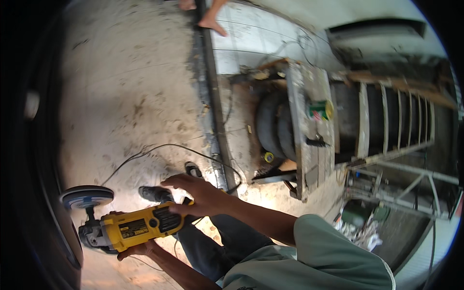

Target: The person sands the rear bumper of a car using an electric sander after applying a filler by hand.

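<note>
A yellow-and-black angle polisher (137, 228) lies crosswise at the lower left, its round pad (89, 197) toward the dark panel at the far left. My left hand (137, 249) grips its body from below, close behind the metal gear head; most of the fingers are behind the tool. At the rear handle is my right hand (200, 194), fingers stretched out and apart from the thumb, which touches the tool's edge. A black cord (166, 145) loops across the floor past the handle.
My shoes (155, 194) stand on the stained floor (130, 96), beside a dark raised strip (215, 92). To the right is a worn wooden bench (314, 169) with a green can (321, 110); tyres (268, 123) sit beside it. Another person's hand (212, 23) shows at the top.
</note>
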Motion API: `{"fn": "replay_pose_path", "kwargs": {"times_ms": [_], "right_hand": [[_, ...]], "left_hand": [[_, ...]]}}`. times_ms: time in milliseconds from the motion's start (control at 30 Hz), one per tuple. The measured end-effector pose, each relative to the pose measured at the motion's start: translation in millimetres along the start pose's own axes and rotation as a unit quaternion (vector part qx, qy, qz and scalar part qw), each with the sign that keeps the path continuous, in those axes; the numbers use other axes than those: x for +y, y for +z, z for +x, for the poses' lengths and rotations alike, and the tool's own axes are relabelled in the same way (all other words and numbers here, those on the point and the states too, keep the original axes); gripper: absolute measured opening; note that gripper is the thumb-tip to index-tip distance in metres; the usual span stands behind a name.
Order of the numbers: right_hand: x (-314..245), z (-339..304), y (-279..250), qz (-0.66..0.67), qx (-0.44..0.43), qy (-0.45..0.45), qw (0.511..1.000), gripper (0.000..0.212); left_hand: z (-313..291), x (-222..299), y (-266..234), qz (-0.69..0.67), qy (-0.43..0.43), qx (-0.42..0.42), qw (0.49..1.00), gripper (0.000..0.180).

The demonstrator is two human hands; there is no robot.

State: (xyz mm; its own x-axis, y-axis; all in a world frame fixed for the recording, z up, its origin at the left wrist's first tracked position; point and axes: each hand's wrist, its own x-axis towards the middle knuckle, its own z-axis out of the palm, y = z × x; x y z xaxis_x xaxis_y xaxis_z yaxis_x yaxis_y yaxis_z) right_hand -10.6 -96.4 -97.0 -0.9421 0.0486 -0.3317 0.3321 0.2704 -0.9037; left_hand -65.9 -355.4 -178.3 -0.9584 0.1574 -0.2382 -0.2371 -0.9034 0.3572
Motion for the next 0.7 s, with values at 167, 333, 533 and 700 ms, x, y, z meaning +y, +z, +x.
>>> {"fn": "replay_pose_path", "kwargs": {"times_ms": [167,333,533,700], "right_hand": [[149.0,-167.0,-108.2,-0.095,0.436,0.355,0.822,0.015],[272.1,-286.3,-206.7,0.285,0.747,0.277,0.533,0.040],[321.5,-271.4,-258.7,0.259,0.752,0.280,0.537,0.067],[394.5,-381.0,-316.6,0.128,0.636,0.197,0.735,0.056]], "left_hand": [[4.0,11.6,40.1,0.077,-0.025,-0.013,0.997,0.124],[-5.9,15.5,54.0,0.122,0.027,0.046,0.991,0.124],[-26.4,29.9,54.4,0.044,-0.019,-0.042,0.998,0.119],[-42.6,9.1,52.9,0.093,0.068,0.024,0.993,0.109]]}}
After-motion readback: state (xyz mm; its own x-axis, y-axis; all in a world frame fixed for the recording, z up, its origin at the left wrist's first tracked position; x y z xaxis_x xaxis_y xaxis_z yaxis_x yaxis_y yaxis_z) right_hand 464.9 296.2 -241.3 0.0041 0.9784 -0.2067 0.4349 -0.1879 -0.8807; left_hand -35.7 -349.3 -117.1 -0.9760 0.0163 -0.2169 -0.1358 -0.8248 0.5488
